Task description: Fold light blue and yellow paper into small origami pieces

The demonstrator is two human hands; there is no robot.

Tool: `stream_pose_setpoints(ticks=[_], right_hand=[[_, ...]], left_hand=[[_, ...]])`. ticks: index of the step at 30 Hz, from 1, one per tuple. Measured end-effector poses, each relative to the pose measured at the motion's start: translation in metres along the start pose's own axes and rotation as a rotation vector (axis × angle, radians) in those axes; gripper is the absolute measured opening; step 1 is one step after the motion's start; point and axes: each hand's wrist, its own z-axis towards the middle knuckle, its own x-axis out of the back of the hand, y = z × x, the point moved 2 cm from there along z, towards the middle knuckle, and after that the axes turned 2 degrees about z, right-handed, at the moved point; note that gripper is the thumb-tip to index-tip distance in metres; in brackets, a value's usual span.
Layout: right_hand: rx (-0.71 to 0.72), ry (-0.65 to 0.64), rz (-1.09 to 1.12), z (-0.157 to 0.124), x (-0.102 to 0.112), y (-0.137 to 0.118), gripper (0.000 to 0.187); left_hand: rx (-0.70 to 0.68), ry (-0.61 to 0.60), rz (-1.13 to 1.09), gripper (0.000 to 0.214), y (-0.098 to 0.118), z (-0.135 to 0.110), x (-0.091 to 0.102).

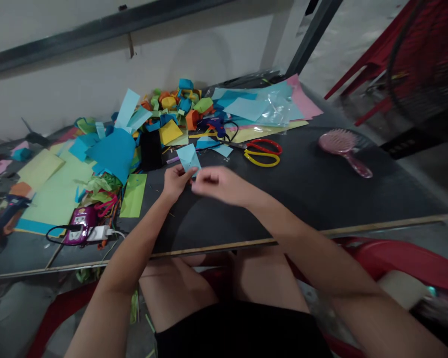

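My left hand (175, 183) pinches a small piece of light blue paper (188, 156) between thumb and fingers, above the dark table. The paper stands up from the fingertips and looks creased. Right beside it, my right hand (218, 185) is closed, its fingertips drawn together near the paper's lower edge. That hand is smeared by motion, and what sits in its fingers is hidden. Behind the hands are scissors (262, 158) with red and yellow handles, a small light blue scrap (223, 150) and a blue glue gun (217, 126).
Folded coloured paper pieces (171, 107) are heaped at the back. Paper sheets in clear plastic (276, 107) lie behind the scissors. A pink hairbrush (341, 144) rests on the right. At left are a purple power strip (81, 223), pale green sheets (59, 191) and another glue gun (9, 211).
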Motion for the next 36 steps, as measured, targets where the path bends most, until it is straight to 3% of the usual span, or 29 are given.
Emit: stream_pose_setpoints(ticks=[3, 6, 11, 18, 25, 36], right_hand=[[-0.174, 0.193, -0.204, 0.025, 0.013, 0.015, 0.05], [-0.095, 0.101, -0.236, 0.037, 0.01, 0.036, 0.057], [-0.003, -0.017, 0.005, 0.034, 0.0, 0.058, 0.063], [-0.062, 0.026, 0.073, 0.032, 0.002, 0.056, 0.058], [0.011, 0.003, 0.008, 0.032, 0.001, 0.051, 0.049], [-0.012, -0.012, 0.058, 0.034, -0.003, 0.056, 0.051]], left_hand=[[-0.004, 0.027, -0.022, 0.044, 0.002, 0.0, 0.0], [-0.03, -0.005, 0.005, 0.046, 0.0, 0.0, 0.0], [-0.098, 0.036, 0.217, 0.058, 0.004, -0.003, 0.003], [-0.157, 0.018, 0.296, 0.053, 0.013, -0.004, 0.008], [-0.034, -0.056, 0.074, 0.054, 0.005, -0.001, 0.006], [-0.005, -0.04, -0.056, 0.034, 0.006, -0.001, 0.003]])
